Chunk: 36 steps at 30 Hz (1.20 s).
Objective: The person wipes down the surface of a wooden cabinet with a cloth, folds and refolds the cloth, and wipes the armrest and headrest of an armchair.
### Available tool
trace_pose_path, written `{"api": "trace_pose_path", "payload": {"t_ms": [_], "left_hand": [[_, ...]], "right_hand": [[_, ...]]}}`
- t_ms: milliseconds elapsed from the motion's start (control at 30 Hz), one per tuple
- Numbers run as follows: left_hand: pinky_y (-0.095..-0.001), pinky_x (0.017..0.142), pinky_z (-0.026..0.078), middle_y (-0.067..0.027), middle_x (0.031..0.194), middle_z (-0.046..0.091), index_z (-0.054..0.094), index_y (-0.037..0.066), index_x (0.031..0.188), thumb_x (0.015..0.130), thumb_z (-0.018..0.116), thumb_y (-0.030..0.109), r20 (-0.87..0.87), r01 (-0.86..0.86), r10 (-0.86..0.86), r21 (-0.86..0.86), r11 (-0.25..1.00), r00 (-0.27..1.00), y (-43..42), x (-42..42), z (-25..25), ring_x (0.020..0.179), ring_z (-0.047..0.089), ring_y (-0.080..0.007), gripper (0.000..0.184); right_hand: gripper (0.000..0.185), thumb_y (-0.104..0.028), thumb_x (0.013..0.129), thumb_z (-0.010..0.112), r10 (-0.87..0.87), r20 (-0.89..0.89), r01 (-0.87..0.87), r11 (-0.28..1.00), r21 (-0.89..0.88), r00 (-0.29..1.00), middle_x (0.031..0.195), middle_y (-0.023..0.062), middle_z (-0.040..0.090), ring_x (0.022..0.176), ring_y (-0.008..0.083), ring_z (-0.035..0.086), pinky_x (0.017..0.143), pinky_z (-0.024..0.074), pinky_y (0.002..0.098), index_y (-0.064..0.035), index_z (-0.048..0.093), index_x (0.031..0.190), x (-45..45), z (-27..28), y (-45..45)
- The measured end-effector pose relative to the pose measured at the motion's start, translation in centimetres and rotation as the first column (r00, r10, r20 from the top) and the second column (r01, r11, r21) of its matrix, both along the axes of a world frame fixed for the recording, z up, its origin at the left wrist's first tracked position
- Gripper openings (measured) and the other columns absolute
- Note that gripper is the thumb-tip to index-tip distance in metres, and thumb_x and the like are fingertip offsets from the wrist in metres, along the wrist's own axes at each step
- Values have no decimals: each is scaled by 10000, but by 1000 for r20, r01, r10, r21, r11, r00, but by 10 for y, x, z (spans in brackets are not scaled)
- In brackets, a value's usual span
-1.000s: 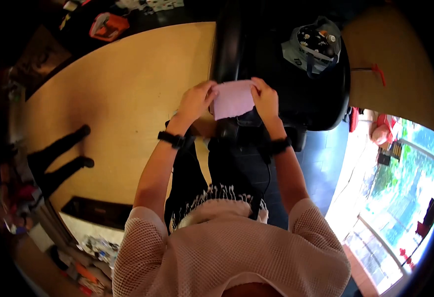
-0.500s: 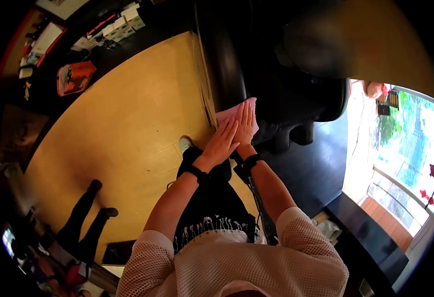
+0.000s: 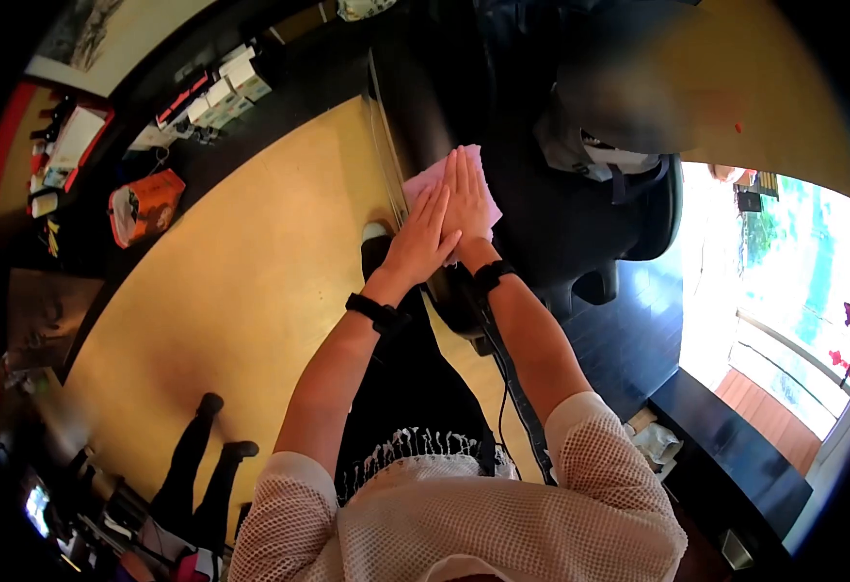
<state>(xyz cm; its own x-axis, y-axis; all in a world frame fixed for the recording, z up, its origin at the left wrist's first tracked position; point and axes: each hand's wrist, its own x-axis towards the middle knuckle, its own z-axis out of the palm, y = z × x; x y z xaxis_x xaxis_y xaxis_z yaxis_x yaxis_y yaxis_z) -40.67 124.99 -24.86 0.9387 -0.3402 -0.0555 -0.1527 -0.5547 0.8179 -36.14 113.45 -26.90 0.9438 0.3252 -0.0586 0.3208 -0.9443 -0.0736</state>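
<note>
A pink cloth (image 3: 424, 181) lies on the padded armrest (image 3: 427, 121) of a black leather-look sofa or chair. My right hand (image 3: 466, 206) rests flat on the cloth with its fingers stretched forward. Partly over it lies my left hand (image 3: 419, 242), its fingers also straight and reaching the cloth's left part. Both hands press down side by side and slightly overlapped. Black bands circle both wrists. The black seat (image 3: 580, 218) is to the right of my hands.
A dark grey item with a pale part (image 3: 590, 155) sits on the seat. Yellow floor (image 3: 279, 223) stretches left, where another person's legs (image 3: 202, 456) show. An orange bag (image 3: 148, 206) stands near the dark shelf with boxes (image 3: 221, 97). A bright window (image 3: 803, 252) is at right.
Both hands and the pink cloth have slid forward along the armrest, slightly to the left in view. The view has shifted, and the item on the seat now shows more clearly.
</note>
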Motion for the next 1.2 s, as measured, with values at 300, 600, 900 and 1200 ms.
{"api": "trace_pose_path", "payload": {"t_ms": [300,600,900,1200], "left_hand": [[-372,1111,211,-215,1481,205,149,-24,1440,956,399,318,-157,-249,217,-227,942,963,40,115,-29,1380,186,-347,643],[-358,1119,174,-183,1496,170,126,46,1463,978,360,365,-211,-226,171,-275,934,962,76,235,-43,1374,202,-326,626],[-377,1123,176,-226,1451,263,188,6,1434,948,427,337,-158,-257,224,-240,936,962,83,240,-61,1369,207,-348,635],[-415,1128,170,-284,1421,278,237,-114,1373,912,496,327,-159,-87,66,-132,987,985,57,127,-21,1353,216,-401,688]], "right_hand": [[630,-228,894,410,238,25,-239,969,58,971,1470,211,254,1375,311,225,1139,165,384,71,212,1412,140,-11,55],[681,-210,858,500,141,-91,-116,965,237,986,1473,190,251,1362,319,234,1130,180,387,31,208,1425,252,-46,81],[578,-286,901,409,51,170,-48,999,-26,984,1424,164,351,1347,288,284,1134,161,378,30,320,1377,252,-61,104],[580,-238,882,396,-11,-14,14,974,226,1000,1440,166,329,1349,332,269,1118,193,435,-4,301,1405,131,-24,59]]}}
